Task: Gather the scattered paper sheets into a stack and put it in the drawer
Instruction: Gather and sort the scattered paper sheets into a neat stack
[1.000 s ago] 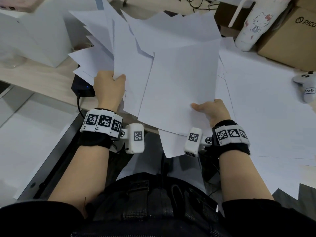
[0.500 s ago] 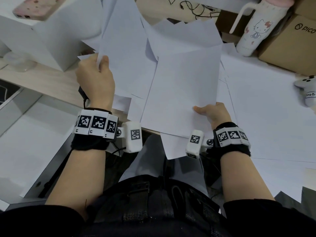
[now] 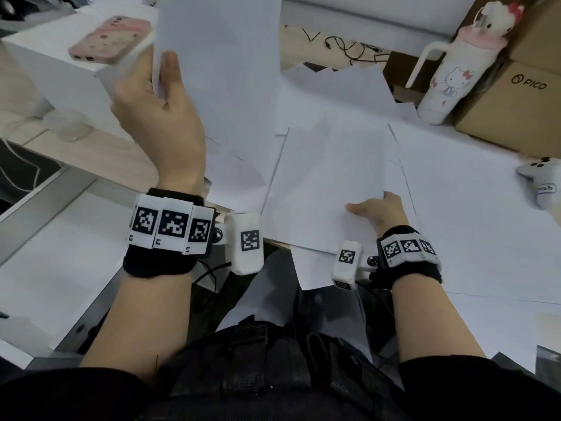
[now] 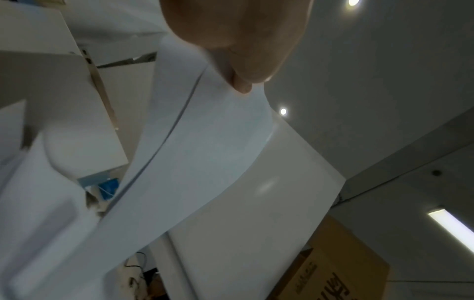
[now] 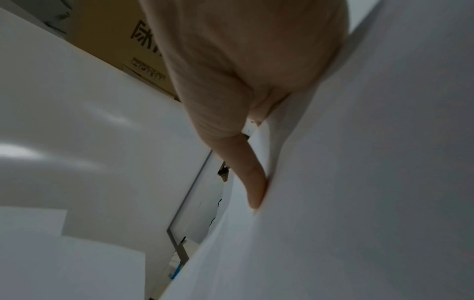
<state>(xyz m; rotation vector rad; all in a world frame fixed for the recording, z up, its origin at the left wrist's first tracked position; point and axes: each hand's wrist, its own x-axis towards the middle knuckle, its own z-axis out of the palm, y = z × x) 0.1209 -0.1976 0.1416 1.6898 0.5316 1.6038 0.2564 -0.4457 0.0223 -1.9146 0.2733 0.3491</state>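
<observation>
- Our left hand (image 3: 158, 117) is up in the air pinching a few lifted sheets (image 3: 218, 62) by their near-left corner, thumb on the face and fingers behind. We'd guess they're raised like that to carry them over onto the pile on the other side.
- The left wrist view shows at least two sheets in that pinch, one edge offset from the other, and they bow and droop away from the fingers — thin, floppy office paper, plain white with no print we can see.
- Our right hand (image 3: 376, 212) grips the near edge of the gathered pile (image 3: 328, 183), thumb on top and fingers tucked under. It reads as the anchor hand, holding the stack-to-be steady at the desk edge while more gets added.
- That pile isn't squared at all — corners fan out, and one sheet hangs off the desk toward our lap.
- More loose sheets (image 3: 473, 214) still cover the right side of the desk, lying flat and overlapping.
- We can't pick out the drawer in any view, so we'd call this mid-gathering, stowing well off.
- Around the edges: a pink phone (image 3: 110, 39) on a white box (image 3: 60, 77), a cat-themed tumbler (image 3: 452, 83), a cardboard box (image 3: 522, 98) and a small white controller (image 3: 540, 185).
</observation>
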